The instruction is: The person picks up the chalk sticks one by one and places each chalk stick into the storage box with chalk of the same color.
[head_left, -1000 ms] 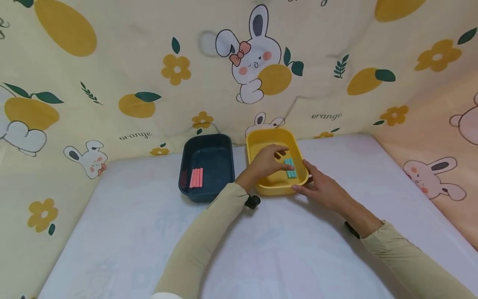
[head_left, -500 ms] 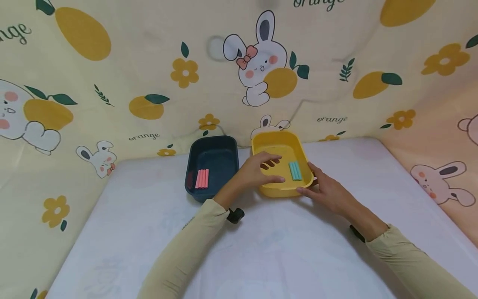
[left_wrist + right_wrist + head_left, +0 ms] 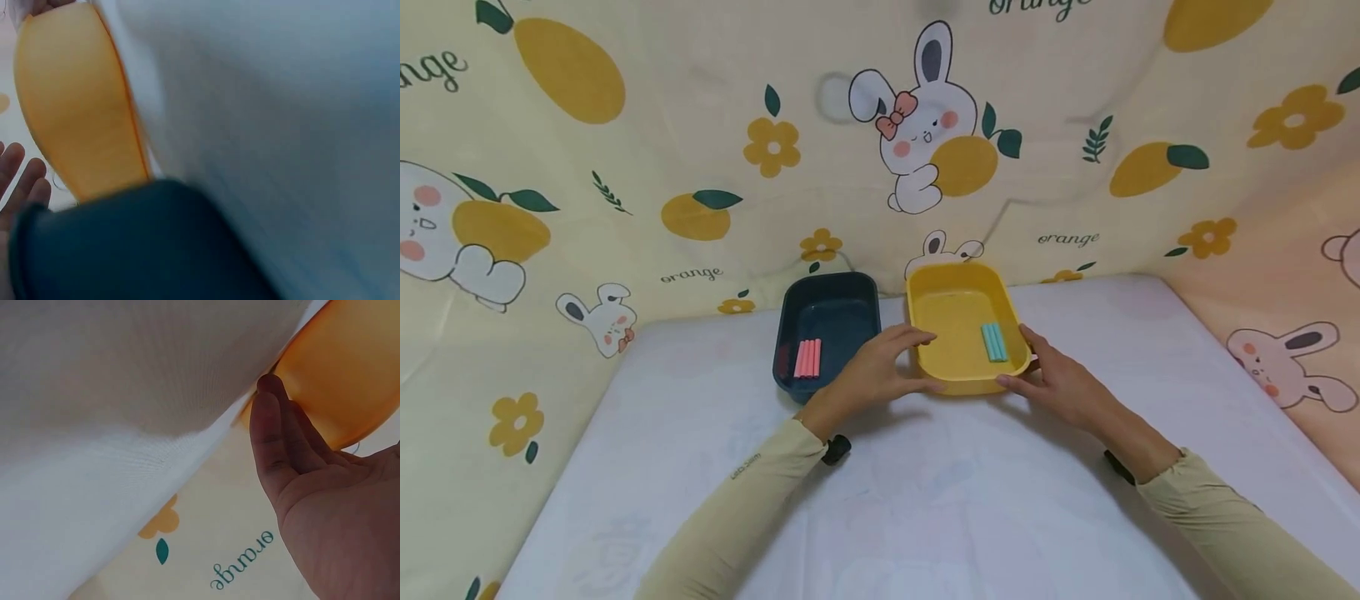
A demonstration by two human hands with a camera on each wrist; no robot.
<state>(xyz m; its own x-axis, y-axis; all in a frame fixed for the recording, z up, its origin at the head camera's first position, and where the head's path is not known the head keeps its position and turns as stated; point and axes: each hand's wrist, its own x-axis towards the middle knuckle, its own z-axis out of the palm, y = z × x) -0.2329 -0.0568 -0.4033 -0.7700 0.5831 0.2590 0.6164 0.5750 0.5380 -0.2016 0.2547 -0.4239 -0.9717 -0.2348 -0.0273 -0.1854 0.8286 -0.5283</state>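
My left hand [image 3: 874, 369] hovers at the front, between the dark blue tray [image 3: 827, 287] and the yellow tray [image 3: 955, 387], thumb and fingers apart with nothing between them. Its fingers [image 3: 25, 181] show at the edge of the left wrist view, beyond the blue tray's blurred wall. My right hand [image 3: 1063, 387] holds the front right corner of the yellow tray, thumb at the front wall and fingers along the side. Short teal chalk-like sticks [image 3: 993, 342] lie side by side in the yellow tray. Similar pink sticks [image 3: 807, 358] lie in the blue tray's front left part.
Both trays stand side by side at the back of a table with a white cloth [image 3: 880, 508]. A printed fabric backdrop [image 3: 820, 167] rises right behind them, and another fabric side [image 3: 1285, 300] bounds the right.
My left hand has drawn back left out of the yellow tray, away from the teal sticks, its fingers parted. My right hand has stayed at the tray's corner. The head view has shifted slightly.
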